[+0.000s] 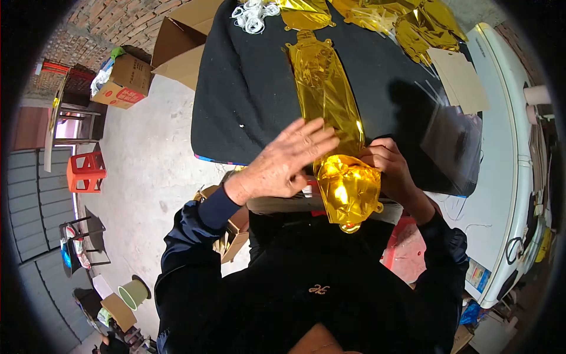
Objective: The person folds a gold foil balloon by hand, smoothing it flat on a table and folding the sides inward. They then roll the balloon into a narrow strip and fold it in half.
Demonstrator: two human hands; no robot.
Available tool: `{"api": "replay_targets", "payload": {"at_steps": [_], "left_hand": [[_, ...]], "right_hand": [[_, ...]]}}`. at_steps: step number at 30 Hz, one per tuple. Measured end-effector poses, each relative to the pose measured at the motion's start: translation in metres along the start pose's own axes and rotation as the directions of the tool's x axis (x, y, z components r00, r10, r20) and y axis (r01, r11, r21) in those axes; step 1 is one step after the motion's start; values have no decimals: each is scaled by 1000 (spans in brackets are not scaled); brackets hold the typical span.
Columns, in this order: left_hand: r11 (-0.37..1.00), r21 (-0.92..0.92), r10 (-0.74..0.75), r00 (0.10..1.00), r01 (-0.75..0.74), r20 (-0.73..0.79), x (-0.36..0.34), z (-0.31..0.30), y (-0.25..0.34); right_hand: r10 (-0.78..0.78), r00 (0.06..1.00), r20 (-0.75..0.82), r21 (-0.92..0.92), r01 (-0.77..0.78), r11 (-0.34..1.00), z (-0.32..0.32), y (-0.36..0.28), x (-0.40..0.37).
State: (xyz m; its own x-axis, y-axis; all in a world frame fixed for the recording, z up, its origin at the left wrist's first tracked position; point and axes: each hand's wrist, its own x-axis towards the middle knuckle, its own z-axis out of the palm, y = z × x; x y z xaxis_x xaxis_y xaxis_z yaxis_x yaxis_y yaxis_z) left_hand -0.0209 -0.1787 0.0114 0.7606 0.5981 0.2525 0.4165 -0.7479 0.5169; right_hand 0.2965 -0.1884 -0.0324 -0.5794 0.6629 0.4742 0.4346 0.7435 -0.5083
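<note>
Beyond the left hand (pixel 289 158), fingers parted, the gold foil (pixel 330 100) lies flat on the desk (pixel 253 97); beside the right hand (pixel 391 165), pinching its edge, it bulges, unflattened

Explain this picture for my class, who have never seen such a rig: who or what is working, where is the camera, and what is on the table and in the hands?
There is no robot: a person works with two bare hands. The single picture comes from a camera on their head, facing forward and down. On the black-covered table lie white string, more gold foil, card sheets and clear plastic. The right hand grips a long gold foil piece, whose near end bulges past the table edge. The left hand is spread flat over it; whether it touches is unclear.
</note>
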Motion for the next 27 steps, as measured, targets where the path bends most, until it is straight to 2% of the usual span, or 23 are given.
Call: {"api": "replay_targets", "payload": {"at_steps": [3,5,8,11,12,15,22,27], "left_hand": [[998,45,-41,988,48,-150,13,-22,-26],[976,193,-63,977,103,-202,24,-24,-53],[934,336,-41,971,120,-234,36,-22,-83],[910,386,-84,979,151,-186,39,-21,-93],[911,390,-50,974,136,-223,40,-18,-97],[917,352,-96,962,185,-255,37,-13,-105],[914,360,-65,945,185,-320,39,-16,-109],[922,323,-77,920,212,-383,39,-13,-116]], "right_hand": [[-37,999,-24,0,37,999,-4,-8,9],[-49,999,-5,3,49,999,-4,-5,6],[-63,998,-15,-7,63,998,-2,-6,6],[-50,999,15,-17,50,999,-8,-13,11],[-48,999,21,-23,48,999,-9,-15,12],[-56,998,32,-39,58,998,-10,-15,14],[-68,997,21,-64,69,996,-7,-14,13],[-18,999,32,-37,20,999,-9,-16,13]]}}
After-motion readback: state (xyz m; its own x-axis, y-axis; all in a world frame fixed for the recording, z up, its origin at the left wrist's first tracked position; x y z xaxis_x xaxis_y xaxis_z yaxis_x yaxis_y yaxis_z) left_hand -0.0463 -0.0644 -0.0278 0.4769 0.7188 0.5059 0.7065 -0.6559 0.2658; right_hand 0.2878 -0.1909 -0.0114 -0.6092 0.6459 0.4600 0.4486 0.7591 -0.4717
